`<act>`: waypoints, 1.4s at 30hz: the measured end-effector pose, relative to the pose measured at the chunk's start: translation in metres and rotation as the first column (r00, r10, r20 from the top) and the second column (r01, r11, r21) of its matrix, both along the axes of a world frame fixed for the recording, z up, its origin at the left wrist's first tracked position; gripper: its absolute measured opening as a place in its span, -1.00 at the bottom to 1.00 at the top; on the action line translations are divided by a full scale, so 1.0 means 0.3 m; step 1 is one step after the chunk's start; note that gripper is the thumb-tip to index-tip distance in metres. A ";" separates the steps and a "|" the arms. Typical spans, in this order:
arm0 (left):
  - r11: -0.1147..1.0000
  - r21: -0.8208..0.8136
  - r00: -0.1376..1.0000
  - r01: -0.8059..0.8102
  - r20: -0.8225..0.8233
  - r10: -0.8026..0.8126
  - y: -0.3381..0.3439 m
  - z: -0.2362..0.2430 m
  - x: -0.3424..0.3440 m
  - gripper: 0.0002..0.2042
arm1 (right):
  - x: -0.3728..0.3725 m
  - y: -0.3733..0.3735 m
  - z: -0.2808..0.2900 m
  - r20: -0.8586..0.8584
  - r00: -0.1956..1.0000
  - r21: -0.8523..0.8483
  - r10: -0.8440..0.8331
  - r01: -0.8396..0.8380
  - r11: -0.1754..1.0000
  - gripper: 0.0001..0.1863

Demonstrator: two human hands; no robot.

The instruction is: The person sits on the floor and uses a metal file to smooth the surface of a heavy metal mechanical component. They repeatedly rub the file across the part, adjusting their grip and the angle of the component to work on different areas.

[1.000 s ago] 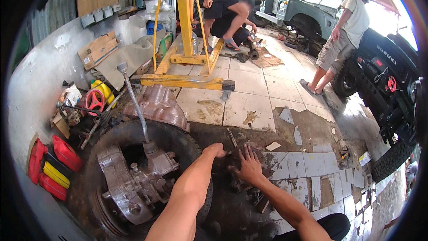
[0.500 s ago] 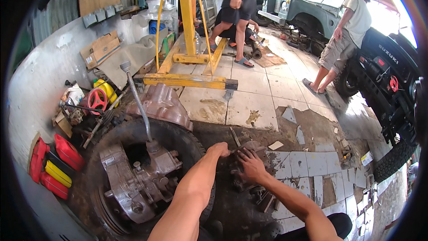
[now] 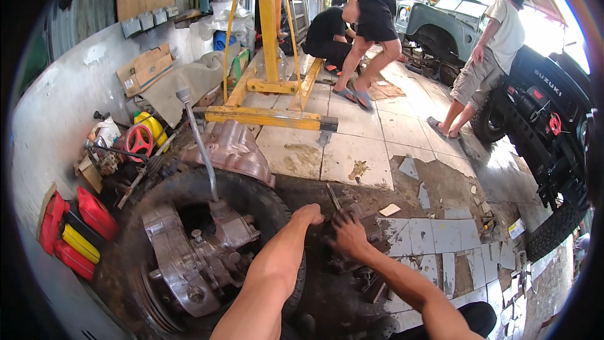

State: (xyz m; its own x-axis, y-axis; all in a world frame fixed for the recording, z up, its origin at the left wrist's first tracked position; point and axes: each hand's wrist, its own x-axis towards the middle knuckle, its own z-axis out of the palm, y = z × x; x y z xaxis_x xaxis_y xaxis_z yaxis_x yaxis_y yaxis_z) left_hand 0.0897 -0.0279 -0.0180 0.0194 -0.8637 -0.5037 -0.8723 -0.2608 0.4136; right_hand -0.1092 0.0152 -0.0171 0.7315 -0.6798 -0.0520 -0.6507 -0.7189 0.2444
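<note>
My left hand (image 3: 308, 215) is closed beside a dark, greasy metal housing (image 3: 372, 227). Whatever its curled fingers hold, if anything, is hidden. My right hand (image 3: 350, 237) rests against the housing's upper left side, with its darkened fingers bent but apart. A metal shaft (image 3: 333, 198) rises at a slant from the housing, just beyond my hands. To the left, a brown-grey gearbox (image 3: 198, 258) lies on a large tire (image 3: 274, 204). The long gear lever (image 3: 202, 145) sticks up from that gearbox.
A bell-shaped metal casing (image 3: 233, 151) sits behind the tire. Beyond stands a yellow hoist frame (image 3: 264, 115). Red and yellow containers (image 3: 78, 242) are at left. Broken tiles (image 3: 434, 233) cover the floor at right, near a black vehicle (image 3: 535, 113). Several people are farther back.
My right hand has shifted slightly on the housing, its fingers more bent. My left hand stays nearly in place. In the background, a person in black shorts has stepped right, revealing another crouching person.
</note>
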 end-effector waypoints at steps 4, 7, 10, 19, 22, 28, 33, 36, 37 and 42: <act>1.000 0.005 0.999 -0.014 -0.031 0.014 -0.008 0.000 -0.024 -0.56 | -0.022 -0.087 0.003 0.431 0.855 0.087 -0.288 0.278 0.957 -0.15; 0.999 0.011 0.999 -0.034 -0.020 0.034 -0.015 -0.024 -0.012 -0.57 | -0.010 -0.051 -0.015 0.220 0.964 -0.046 -0.149 0.163 0.986 -0.19; 0.999 0.017 0.999 -0.039 0.001 0.039 -0.018 -0.034 0.012 -0.57 | -0.018 -0.047 -0.004 0.254 0.967 0.007 -0.032 0.031 0.999 -0.18; 0.991 -0.012 0.991 -0.131 -0.027 0.131 0.037 0.084 -0.009 -0.57 | -0.012 -0.087 -0.056 0.324 0.938 0.010 -0.125 0.129 0.992 -0.17; 0.988 -0.003 0.988 -0.154 -0.006 0.154 0.033 0.070 0.013 -0.57 | 0.061 -0.056 -0.017 0.304 0.908 -0.064 -0.289 0.322 0.944 -0.20; 0.997 0.004 0.996 -0.082 -0.019 0.082 -0.019 0.010 -0.012 -0.56 | -0.093 -0.188 0.010 0.336 0.877 0.143 -0.344 0.313 0.939 -0.25; 0.998 -0.002 0.998 -0.070 -0.004 0.070 -0.070 -0.112 0.044 -0.56 | -0.102 -0.180 0.121 0.285 0.943 0.239 -0.171 0.103 0.965 -0.21; 0.999 0.037 0.999 -0.030 -0.009 0.031 -0.069 -0.078 -0.002 -0.55 | -0.144 -0.226 0.140 0.252 0.807 0.530 -0.534 0.347 0.774 -0.19; 0.999 0.035 1.000 -0.019 -0.019 0.019 -0.073 -0.049 -0.016 -0.55 | -0.162 -0.220 0.121 0.299 0.847 0.391 -0.439 0.311 0.866 -0.17; 0.998 -0.006 0.997 -0.068 0.021 0.068 -0.056 -0.091 0.019 -0.55 | -0.068 -0.115 0.101 0.415 0.866 0.319 -0.278 0.147 0.936 -0.14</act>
State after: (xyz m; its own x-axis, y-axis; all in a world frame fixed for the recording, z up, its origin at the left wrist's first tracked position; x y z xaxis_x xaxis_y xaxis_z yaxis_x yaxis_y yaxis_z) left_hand 0.0956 -0.0447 -0.0453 0.0886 -0.8628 -0.4977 -0.8612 -0.3174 0.3970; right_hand -0.1297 -0.0193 0.0132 0.5586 -0.8284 0.0422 -0.7863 -0.5450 -0.2911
